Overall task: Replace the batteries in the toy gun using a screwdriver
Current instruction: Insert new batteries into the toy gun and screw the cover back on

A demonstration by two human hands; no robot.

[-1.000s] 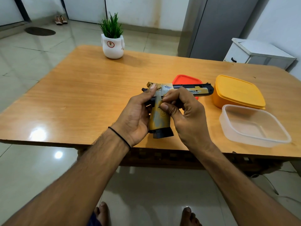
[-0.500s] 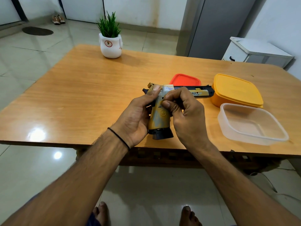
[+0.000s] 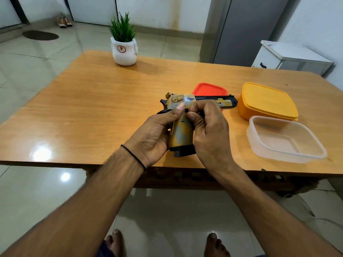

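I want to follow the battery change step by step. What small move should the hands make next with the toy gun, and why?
Probably: left hand steadies the toy gun while the right hand works at the grip's upper side. Its fingertips pinch there, and no battery cover looks open yet.

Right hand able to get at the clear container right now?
Probably yes: the clear container sits beside the right hand with nothing between, though that hand is pinching at the toy gun.
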